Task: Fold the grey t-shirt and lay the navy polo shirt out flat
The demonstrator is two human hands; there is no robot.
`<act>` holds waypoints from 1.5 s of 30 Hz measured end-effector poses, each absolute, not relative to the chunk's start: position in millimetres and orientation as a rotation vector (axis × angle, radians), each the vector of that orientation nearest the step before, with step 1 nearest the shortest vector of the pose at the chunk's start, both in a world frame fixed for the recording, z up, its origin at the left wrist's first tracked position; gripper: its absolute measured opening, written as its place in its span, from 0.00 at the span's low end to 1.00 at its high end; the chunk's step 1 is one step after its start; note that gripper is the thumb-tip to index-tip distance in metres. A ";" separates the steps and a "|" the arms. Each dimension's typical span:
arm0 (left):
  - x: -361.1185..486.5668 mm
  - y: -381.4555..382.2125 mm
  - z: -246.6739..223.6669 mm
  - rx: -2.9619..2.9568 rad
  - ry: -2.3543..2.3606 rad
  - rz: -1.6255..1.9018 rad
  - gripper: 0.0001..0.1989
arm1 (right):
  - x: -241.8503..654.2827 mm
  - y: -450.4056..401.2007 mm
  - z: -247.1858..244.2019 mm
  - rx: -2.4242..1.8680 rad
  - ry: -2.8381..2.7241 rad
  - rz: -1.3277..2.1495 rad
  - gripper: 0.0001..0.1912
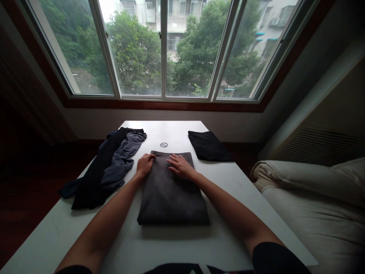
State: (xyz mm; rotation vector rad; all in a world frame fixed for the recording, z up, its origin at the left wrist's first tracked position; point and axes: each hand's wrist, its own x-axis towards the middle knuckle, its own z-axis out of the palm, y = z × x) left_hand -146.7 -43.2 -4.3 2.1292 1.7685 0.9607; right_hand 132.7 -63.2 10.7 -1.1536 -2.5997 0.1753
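A folded dark grey garment (pixel 175 198) lies flat in front of me in a neat rectangle. My left hand (pixel 145 164) is at its far left corner, fingers bent over the edge and closed on the cloth. Flat on the upper right part of the same garment rests my right hand (pixel 181 167), its fingers spread. Which kind of garment it is does not show, as it is folded up.
All this is on a white table (pixel 228 198). Crumpled dark clothes (pixel 105 167) lie at its left, a folded black garment (pixel 209 145) at the far right. Behind the hands is a small round emblem (pixel 163 145). A beige sofa (pixel 313 201) stands right; a window (pixel 165 49) is ahead.
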 end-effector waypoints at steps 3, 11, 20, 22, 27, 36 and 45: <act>-147.7 -41.9 -7.3 2.133 1.837 0.905 0.14 | 113.4 -76.5 10.7 -0.954 -2.704 0.286 0.30; -141.7 -42.0 -9.5 2.225 1.884 0.848 0.20 | 134.6 -49.3 4.7 -1.248 -2.663 0.344 0.33; -125.7 -54.6 4.7 2.315 1.912 0.834 0.23 | 186.9 -25.0 2.8 -1.839 -2.341 -0.005 0.33; -115.3 -62.9 10.1 2.397 1.801 0.767 0.21 | 184.0 -26.8 4.7 -1.767 -2.347 -0.048 0.32; -96.7 -76.4 6.4 2.519 1.503 0.431 0.28 | 158.9 -41.6 14.4 -1.480 -2.466 0.024 0.28; -119.4 -45.4 -10.8 2.462 1.581 0.397 0.29 | 128.7 -66.7 10.3 -1.116 -2.600 0.350 0.27; -130.9 -44.6 -11.2 2.311 1.900 0.484 0.30 | 139.5 -52.4 4.0 -1.306 -2.605 0.306 0.32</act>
